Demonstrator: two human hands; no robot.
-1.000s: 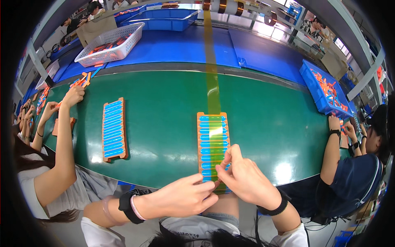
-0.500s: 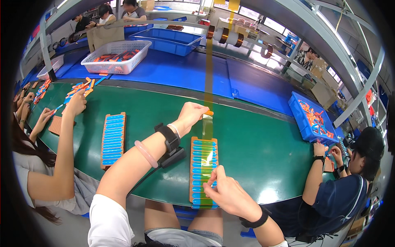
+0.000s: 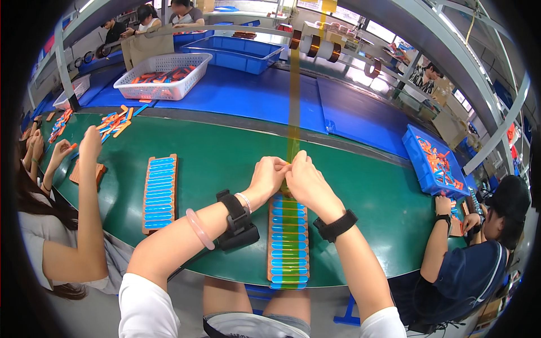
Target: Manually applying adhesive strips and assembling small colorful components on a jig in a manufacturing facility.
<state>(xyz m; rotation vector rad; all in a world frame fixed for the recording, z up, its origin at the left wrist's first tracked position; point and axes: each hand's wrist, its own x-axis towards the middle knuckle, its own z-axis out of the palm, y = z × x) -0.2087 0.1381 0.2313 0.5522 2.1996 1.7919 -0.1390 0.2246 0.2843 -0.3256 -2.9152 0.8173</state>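
1. just past the far end of the nearer orange-brown holder, the left hand and the right hand meet at the amber tape.
2. the left thumb and forefinger are drawn narrow, pinching the tape.
3. the right fingers curl in right beside them; their tips are partly hidden, so i cannot tell whether they grip the tape too.
4. the tape runs down to the hands from the rolls on a bar at the back, and a length of it lies along the middle of the holder, across the blue strips set crosswise there.
5. that holder lies on the green table, between the two forearms, its near end at the table's near edge.
6. a second holder, also filled with blue strips, lies to the left, well apart from the first.
7. farther back on the left stands a white basket of orange and dark pieces; a blue bin of orange and blue pieces stands at the right.
8. a co-worker sits on either side.
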